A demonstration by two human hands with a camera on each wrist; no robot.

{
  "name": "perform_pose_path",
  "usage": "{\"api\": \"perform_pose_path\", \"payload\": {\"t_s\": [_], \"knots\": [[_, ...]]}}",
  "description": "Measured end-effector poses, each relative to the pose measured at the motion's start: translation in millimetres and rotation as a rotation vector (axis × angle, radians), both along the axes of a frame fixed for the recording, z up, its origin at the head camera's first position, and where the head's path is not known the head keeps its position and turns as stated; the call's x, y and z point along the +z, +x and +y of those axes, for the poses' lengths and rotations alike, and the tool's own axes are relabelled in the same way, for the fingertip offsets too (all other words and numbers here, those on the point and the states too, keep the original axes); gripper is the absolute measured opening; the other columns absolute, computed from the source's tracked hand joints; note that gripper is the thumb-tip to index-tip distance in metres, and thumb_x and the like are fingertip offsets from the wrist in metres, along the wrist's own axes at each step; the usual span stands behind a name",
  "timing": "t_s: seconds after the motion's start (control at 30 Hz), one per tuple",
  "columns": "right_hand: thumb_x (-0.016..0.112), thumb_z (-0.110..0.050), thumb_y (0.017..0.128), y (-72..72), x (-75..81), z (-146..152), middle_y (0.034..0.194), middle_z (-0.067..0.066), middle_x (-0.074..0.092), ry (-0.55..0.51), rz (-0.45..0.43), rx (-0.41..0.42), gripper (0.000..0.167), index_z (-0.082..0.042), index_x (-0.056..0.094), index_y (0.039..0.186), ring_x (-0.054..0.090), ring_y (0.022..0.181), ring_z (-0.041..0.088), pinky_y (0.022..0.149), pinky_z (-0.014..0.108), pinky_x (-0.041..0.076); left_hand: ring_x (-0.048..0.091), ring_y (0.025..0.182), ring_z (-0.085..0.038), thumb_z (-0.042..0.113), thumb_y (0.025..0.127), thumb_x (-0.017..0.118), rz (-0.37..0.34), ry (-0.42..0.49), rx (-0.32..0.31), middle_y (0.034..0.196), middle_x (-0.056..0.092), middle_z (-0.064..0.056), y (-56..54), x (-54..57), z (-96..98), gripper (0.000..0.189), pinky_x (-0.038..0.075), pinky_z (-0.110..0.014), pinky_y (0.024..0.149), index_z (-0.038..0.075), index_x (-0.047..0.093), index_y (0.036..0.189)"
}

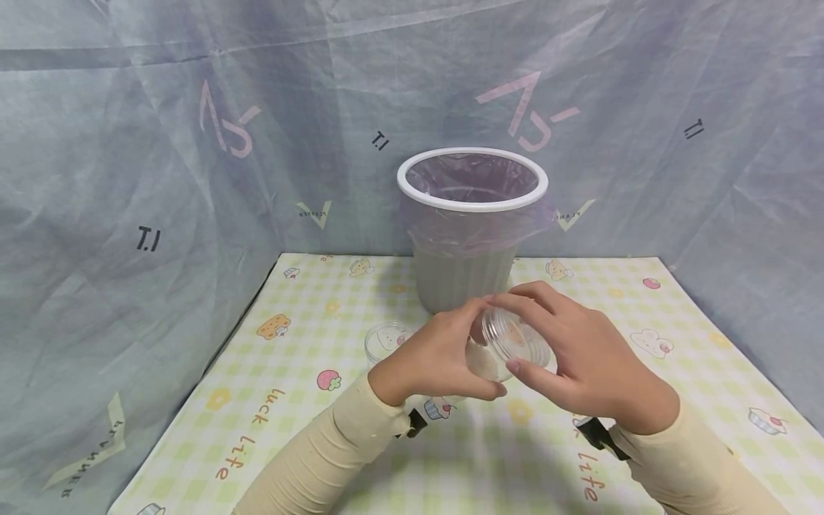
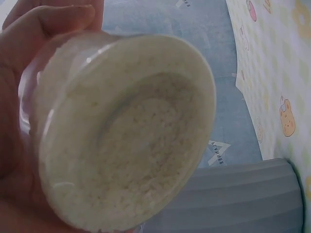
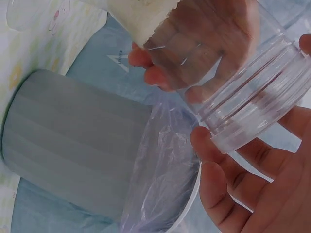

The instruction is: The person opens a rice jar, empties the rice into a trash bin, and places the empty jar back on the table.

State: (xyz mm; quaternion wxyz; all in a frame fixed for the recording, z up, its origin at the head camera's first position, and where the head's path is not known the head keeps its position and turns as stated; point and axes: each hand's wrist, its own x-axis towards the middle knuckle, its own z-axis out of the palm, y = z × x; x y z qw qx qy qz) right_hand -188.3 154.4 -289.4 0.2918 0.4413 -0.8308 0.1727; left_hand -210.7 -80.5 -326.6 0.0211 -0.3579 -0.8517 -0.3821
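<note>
A clear plastic jar is held tilted above the table, its round bottom turned to the left wrist camera. White, rice-like grains gather in its base. My left hand grips the jar's body, thumb on the near side. Around the mouth end, the fingers of my right hand hold a clear ridged screw lid. Lid and jar neck are together; how tightly the lid sits I cannot tell. Partly hidden behind my left hand, a round clear container stands on the table.
A grey bin with a white rim and a purple-tinted liner stands at the back, just beyond my hands. The table has a green checked cloth with cartoon prints. Grey-blue fabric hangs behind and along both sides.
</note>
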Motion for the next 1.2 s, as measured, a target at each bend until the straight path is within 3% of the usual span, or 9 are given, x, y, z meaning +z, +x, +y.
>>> {"api": "perform_pose_path", "payload": {"t_s": [0.23,0.37,0.57,0.77,0.97,1.2], "knots": [[0.070,-0.033,0.085,0.3,-3.1,6.9,0.136,-0.008,0.058,-0.032,-0.005,-0.047,0.068,-0.025,0.053,0.150,0.063,0.098,0.005,0.067,0.032,0.054,0.063,0.098,-0.006,0.034,0.067,0.094,0.007,0.075,0.031,0.113,0.063,0.012,-1.2,1.0,-1.4,0.085,0.055,-0.023,0.079,0.025,0.046,0.137],[0.072,-0.033,0.085,-0.1,-8.6,13.6,0.134,-0.008,0.058,-0.050,-0.034,-0.102,0.070,-0.026,0.051,0.152,0.061,0.095,0.004,0.066,0.030,0.052,0.066,0.097,-0.005,0.031,0.066,0.095,0.021,0.137,0.054,0.116,0.064,0.012,-2.6,0.8,-0.7,0.085,0.057,-0.024,0.075,0.024,0.047,0.136],[0.074,-0.029,0.087,-0.7,-19.8,25.6,0.135,-0.007,0.057,-0.073,-0.088,-0.169,0.073,-0.025,0.047,0.155,0.057,0.088,0.006,0.059,0.024,0.046,0.066,0.102,-0.005,0.032,0.065,0.095,0.052,0.183,0.118,0.119,0.065,0.011,-3.3,1.7,1.3,0.086,0.056,-0.026,0.078,0.020,0.048,0.137],[0.073,-0.030,0.090,-1.2,-32.6,33.9,0.129,-0.007,0.058,-0.070,-0.105,-0.241,0.069,-0.028,0.048,0.154,0.056,0.088,0.007,0.062,0.029,0.048,0.066,0.102,-0.008,0.032,0.066,0.096,0.070,0.220,0.141,0.118,0.067,0.007,-3.9,2.4,0.7,0.087,0.056,-0.027,0.079,0.022,0.046,0.137],[0.072,-0.042,0.093,-2.2,-48.6,38.2,0.124,-0.010,0.057,-0.014,-0.195,-0.349,0.065,-0.034,0.047,0.152,0.056,0.085,0.005,0.056,0.025,0.044,0.064,0.101,-0.010,0.033,0.067,0.096,0.087,0.234,0.166,0.115,0.066,0.007,-3.1,2.7,0.6,0.086,0.056,-0.028,0.080,0.021,0.046,0.135],[0.064,-0.064,0.093,-9.4,-71.9,43.7,0.127,0.001,0.058,0.113,-0.324,-0.428,0.070,-0.028,0.048,0.152,0.058,0.081,0.008,0.057,0.028,0.044,0.064,0.101,-0.009,0.032,0.067,0.095,0.112,0.259,0.165,0.114,0.066,0.005,-2.9,2.6,1.4,0.083,0.055,-0.028,0.080,0.018,0.046,0.132]]}}
